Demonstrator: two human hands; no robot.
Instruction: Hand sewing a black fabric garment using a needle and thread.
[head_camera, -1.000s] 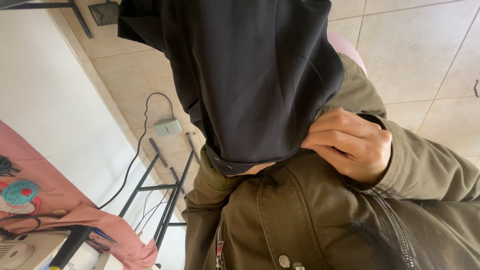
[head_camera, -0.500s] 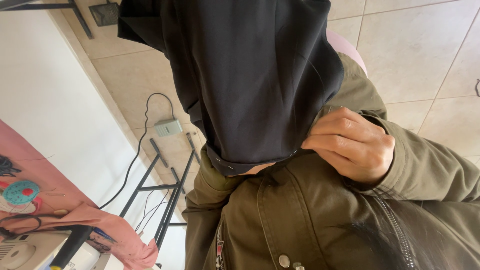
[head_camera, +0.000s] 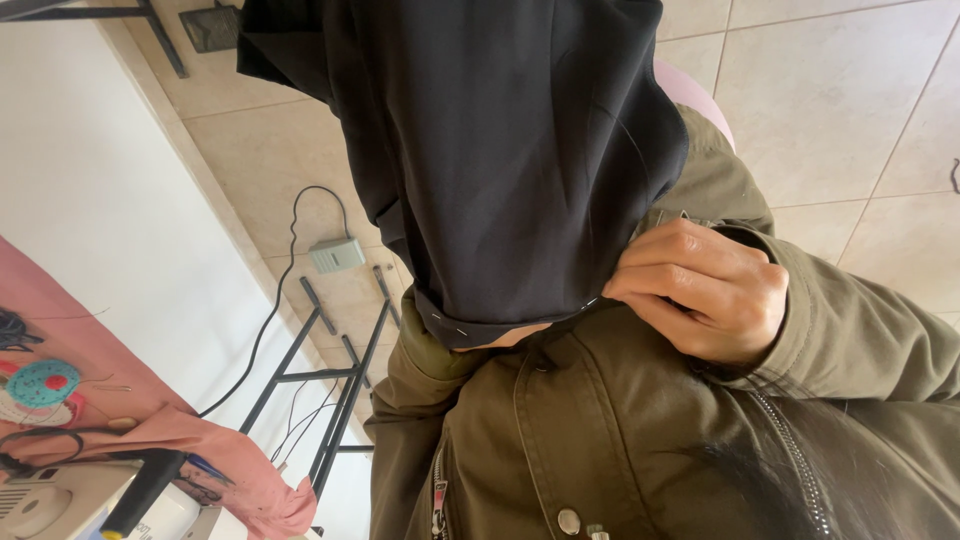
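Observation:
A black fabric (head_camera: 510, 150) with a line of white stitches along its hem hangs in front of me and fills the upper middle of the head view. My right hand (head_camera: 705, 290) pinches the hem at its right end, fingers closed on the cloth. My left hand (head_camera: 512, 337) is almost wholly hidden behind the hem. Only a sliver of skin shows beside its olive sleeve cuff (head_camera: 430, 350), so its grip cannot be made out. I wear an olive jacket (head_camera: 600, 450) with a zip and metal snaps.
Below lies a beige tiled floor (head_camera: 850, 110). A white table (head_camera: 90, 210) at left carries pink cloth (head_camera: 120, 400), a round pincushion (head_camera: 42, 383) and part of a white sewing machine (head_camera: 40, 500). A cable and grey adapter (head_camera: 336, 255) lie by black metal table legs (head_camera: 340, 390).

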